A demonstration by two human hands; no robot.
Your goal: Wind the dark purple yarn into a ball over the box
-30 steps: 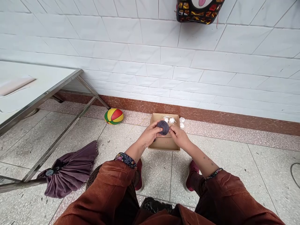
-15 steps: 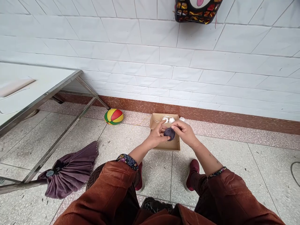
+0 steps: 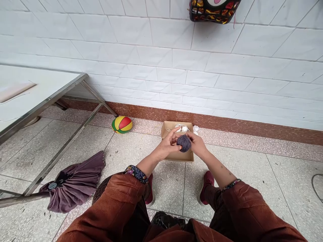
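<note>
A dark purple-grey ball of yarn [image 3: 184, 144] is held up over an open cardboard box [image 3: 178, 156] on the floor. My left hand [image 3: 168, 145] grips the ball from its left side, thumb in front and fingers behind. At the ball's upper right, my right hand [image 3: 197, 144] has its fingers closed against it; whether they pinch a strand of yarn is too small to tell. White yarn balls [image 3: 184, 128] with loose strands lie at the back part of the box, partly hidden by my hands. Another white ball [image 3: 196, 128] sits just outside the box's right edge.
A red, yellow and green ball [image 3: 122, 124] rests near the wall, left of the box. Further left stands a metal-framed table [image 3: 63, 86], with a purple cloth item [image 3: 78, 185] on the floor beside it. A black patterned bag [image 3: 214, 13] is against the tiled wall.
My right hand has moved down slightly and closer round the right side of the yarn ball. The ball has turned a little in my left hand, showing more of its strands.
</note>
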